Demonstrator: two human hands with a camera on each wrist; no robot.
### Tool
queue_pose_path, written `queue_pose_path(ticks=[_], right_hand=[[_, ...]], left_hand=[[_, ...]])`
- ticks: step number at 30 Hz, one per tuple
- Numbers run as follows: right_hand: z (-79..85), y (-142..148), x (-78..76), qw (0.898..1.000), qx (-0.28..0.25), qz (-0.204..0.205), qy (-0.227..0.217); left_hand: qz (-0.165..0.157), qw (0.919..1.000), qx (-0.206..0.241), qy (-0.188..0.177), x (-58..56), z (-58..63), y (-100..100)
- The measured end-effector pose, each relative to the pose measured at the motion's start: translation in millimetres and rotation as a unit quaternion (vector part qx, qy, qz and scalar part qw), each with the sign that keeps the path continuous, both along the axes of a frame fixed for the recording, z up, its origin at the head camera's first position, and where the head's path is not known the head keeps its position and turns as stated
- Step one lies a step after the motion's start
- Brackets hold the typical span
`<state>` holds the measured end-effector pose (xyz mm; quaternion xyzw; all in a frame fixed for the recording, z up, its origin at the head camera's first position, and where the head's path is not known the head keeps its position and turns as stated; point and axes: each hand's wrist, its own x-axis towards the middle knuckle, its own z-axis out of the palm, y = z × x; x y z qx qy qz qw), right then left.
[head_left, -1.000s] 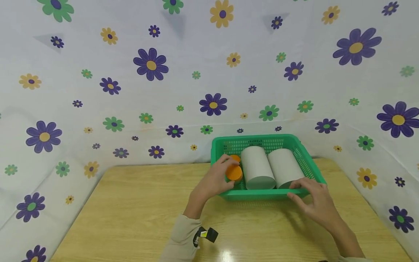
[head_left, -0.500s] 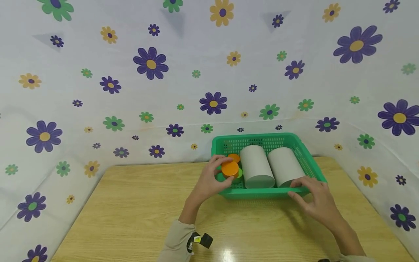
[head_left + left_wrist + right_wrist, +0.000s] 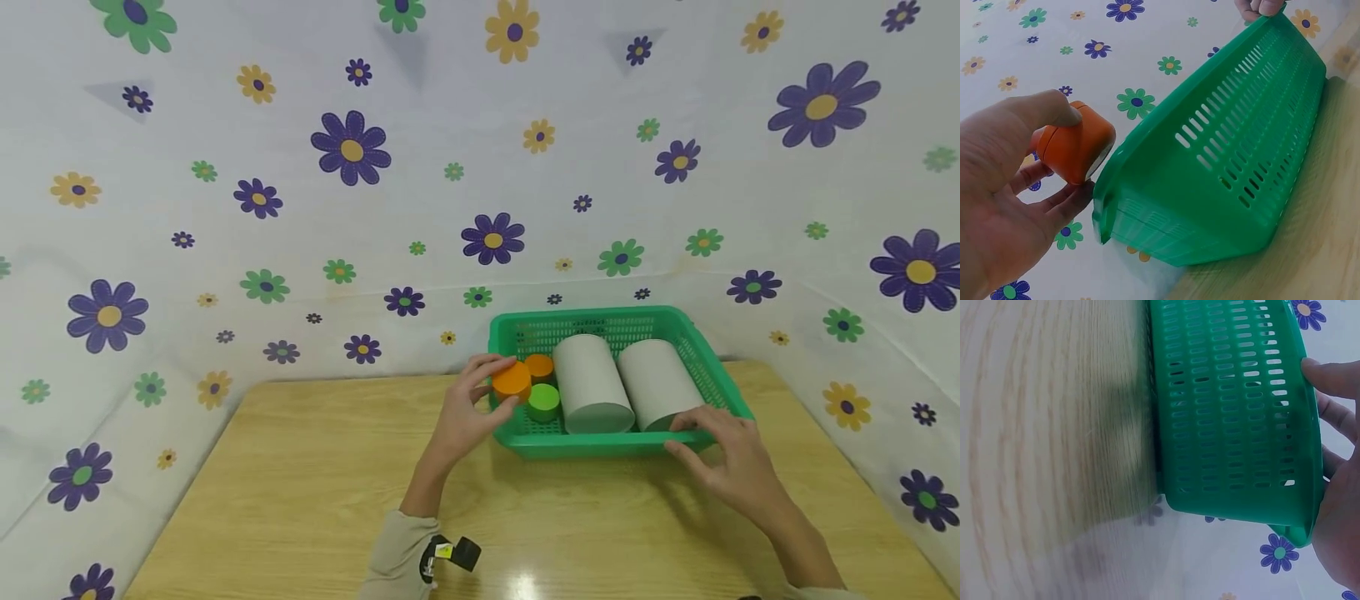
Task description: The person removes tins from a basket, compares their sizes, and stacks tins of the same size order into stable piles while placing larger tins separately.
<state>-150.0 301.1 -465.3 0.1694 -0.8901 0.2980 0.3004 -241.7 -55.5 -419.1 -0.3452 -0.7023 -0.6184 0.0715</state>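
Note:
My left hand pinches a small round orange container between thumb and fingers, over the left rim of the green plastic basket. In the left wrist view the orange container shows a seam round its body, and it hangs right at the basket's rim. My right hand grips the near rim at the front right corner, thumb outside and fingers inside. Inside the basket, a second orange-topped round piece and a bright green one sit at the left, beside two large white cylinders lying down.
The basket stands on a light wood-grain table, near its back edge. A white cloth with printed flowers hangs behind and along both sides. A black strap with a small device is on my left wrist.
My left hand has lifted the orange container and moved it left, from inside the basket to its left rim, uncovering the green piece. My right hand has stayed on the rim.

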Motion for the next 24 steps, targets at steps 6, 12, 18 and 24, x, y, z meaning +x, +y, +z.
queue_pose_path(ticks=[6,12,18,24], right_hand=[[-1.7,1,2.5,1.0,-0.005,0.003,0.0],[-5.3,0,3.0,1.0,-0.007,0.0,0.005],[-7.3,0,2.8,1.0,-0.007,0.002,0.01],[-8.3,-1,1.0,1.0,-0.008,0.002,0.019]], left_hand=[[0.022,0.9996,0.013,-0.009,-12.1,-9.6,-7],[0.043,0.9987,0.027,-0.005,-27.8,-27.6,-21],[0.077,0.9961,0.043,-0.005,-34.0,-35.6,-34],[0.099,0.994,0.045,-0.009,-39.5,-43.1,-43]])
